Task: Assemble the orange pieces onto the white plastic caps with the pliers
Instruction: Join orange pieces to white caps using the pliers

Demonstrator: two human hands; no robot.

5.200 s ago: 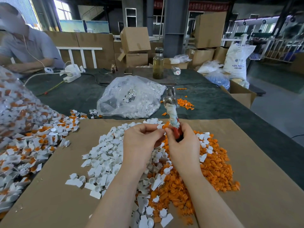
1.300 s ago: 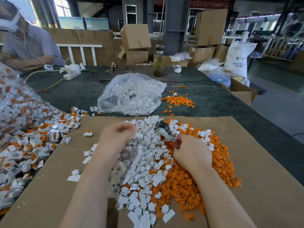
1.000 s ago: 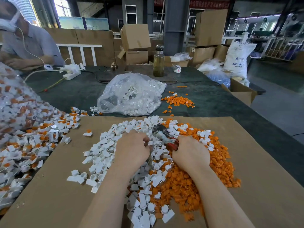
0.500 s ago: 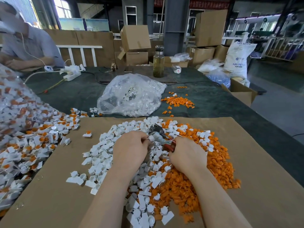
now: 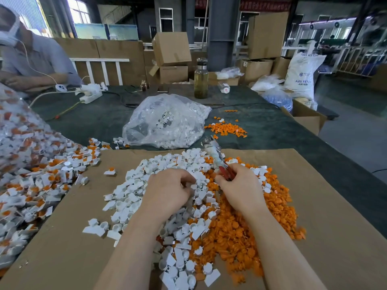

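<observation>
Roughly midway: finished caps heap at left, loose white caps and orange pieces remain; left hand pinches a cap, right hand grips pliers.

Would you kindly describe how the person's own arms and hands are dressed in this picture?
Both forearms are bare up to the frame's lower edge, with no sleeves showing. The left hand and right hand wear no gloves, and no watch, bracelet or ring is visible.

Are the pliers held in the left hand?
No, the right hand grips the pliers, while the left hand rests on the white caps.
</observation>
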